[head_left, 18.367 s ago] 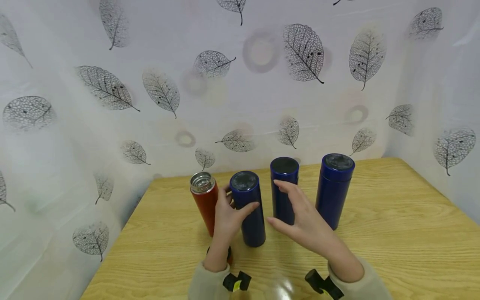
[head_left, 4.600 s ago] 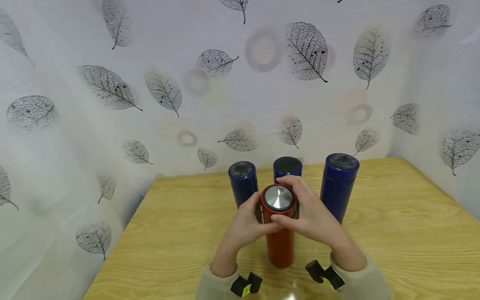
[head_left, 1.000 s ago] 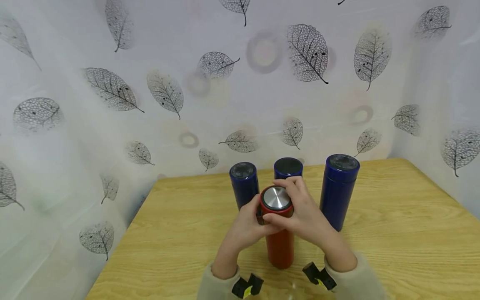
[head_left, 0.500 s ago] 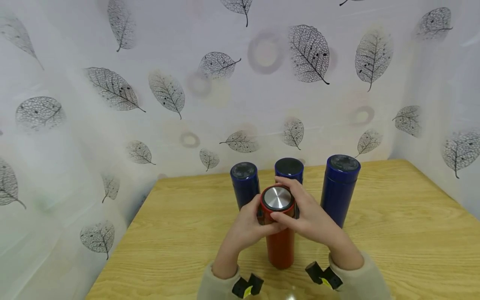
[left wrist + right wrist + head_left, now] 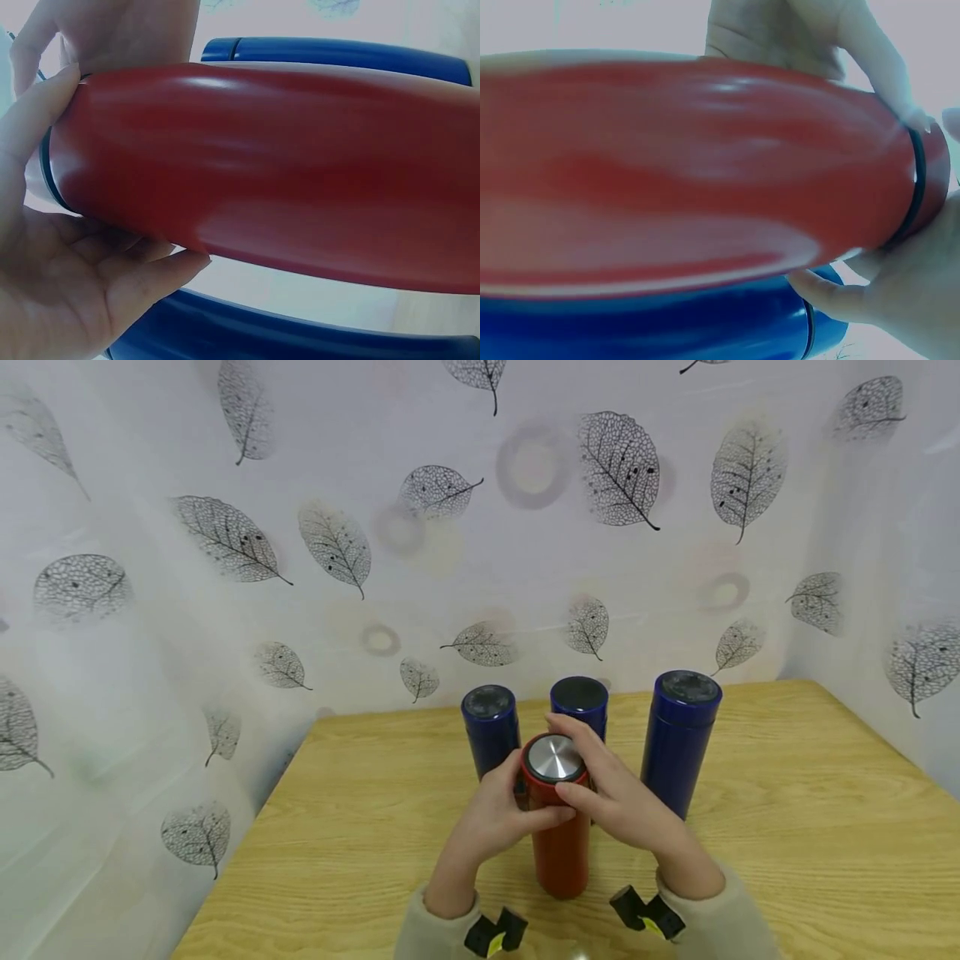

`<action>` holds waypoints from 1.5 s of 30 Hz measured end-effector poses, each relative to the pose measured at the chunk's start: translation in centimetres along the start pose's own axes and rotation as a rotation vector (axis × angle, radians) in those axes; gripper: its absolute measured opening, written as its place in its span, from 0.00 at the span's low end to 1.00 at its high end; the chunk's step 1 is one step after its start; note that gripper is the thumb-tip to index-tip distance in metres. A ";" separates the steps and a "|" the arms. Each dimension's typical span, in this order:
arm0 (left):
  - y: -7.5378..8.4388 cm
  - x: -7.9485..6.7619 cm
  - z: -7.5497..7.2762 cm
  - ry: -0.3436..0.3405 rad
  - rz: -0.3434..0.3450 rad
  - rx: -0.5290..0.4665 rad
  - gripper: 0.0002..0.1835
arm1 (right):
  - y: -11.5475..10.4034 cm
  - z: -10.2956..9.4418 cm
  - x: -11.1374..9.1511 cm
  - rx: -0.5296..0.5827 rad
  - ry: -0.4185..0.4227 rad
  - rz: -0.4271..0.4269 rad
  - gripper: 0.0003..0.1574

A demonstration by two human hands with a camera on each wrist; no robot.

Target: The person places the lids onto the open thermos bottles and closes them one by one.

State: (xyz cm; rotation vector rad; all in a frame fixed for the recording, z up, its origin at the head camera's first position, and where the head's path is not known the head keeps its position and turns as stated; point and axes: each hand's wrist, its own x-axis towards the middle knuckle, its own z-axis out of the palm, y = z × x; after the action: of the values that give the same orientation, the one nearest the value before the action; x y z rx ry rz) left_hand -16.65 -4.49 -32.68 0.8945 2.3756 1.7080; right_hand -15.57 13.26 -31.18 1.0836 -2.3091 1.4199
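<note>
A red thermos flask [image 5: 561, 860] stands upright near the middle of the table. On its top sits a lid [image 5: 555, 757] with a brushed-metal disc and a dark ring around it. My left hand [image 5: 491, 814] grips the flask just below the lid, thumb across the front. From the other side my right hand [image 5: 618, 793] holds the lid between curled fingers, its thumb at the near rim. In the left wrist view the red body [image 5: 262, 172] fills the middle, my left hand [image 5: 82, 277] around its upper end. A dark seam shows below the lid [image 5: 934, 180] in the right wrist view.
Behind the red flask stand three dark blue flasks: one at left [image 5: 491, 739], one in the middle [image 5: 579, 696] partly hidden by my right hand, one at right [image 5: 682, 743]. The wooden table [image 5: 337, 860] ends at a leaf-patterned curtain [image 5: 450, 568].
Earlier the red flask stood lidless at left while my left hand gripped a blue flask; now it is central with its lid on. Lately my right thumb has slid rightward along the rim.
</note>
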 end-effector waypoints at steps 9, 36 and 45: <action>0.2 -0.1 0.0 0.003 -0.028 -0.001 0.32 | -0.3 -0.5 -0.1 0.011 -0.003 0.004 0.38; 0.4 -0.1 0.0 0.013 -0.027 0.047 0.31 | -0.2 0.0 0.1 -0.067 0.057 0.094 0.43; 0.1 -0.1 0.0 0.010 0.003 0.047 0.31 | 0.0 0.5 0.3 -0.145 0.081 0.080 0.42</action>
State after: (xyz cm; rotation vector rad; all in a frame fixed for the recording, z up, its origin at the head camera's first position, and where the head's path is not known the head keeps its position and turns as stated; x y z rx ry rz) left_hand -16.56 -4.53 -32.55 0.8977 2.4322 1.6681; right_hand -15.62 12.68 -31.30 0.8857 -2.3798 1.2752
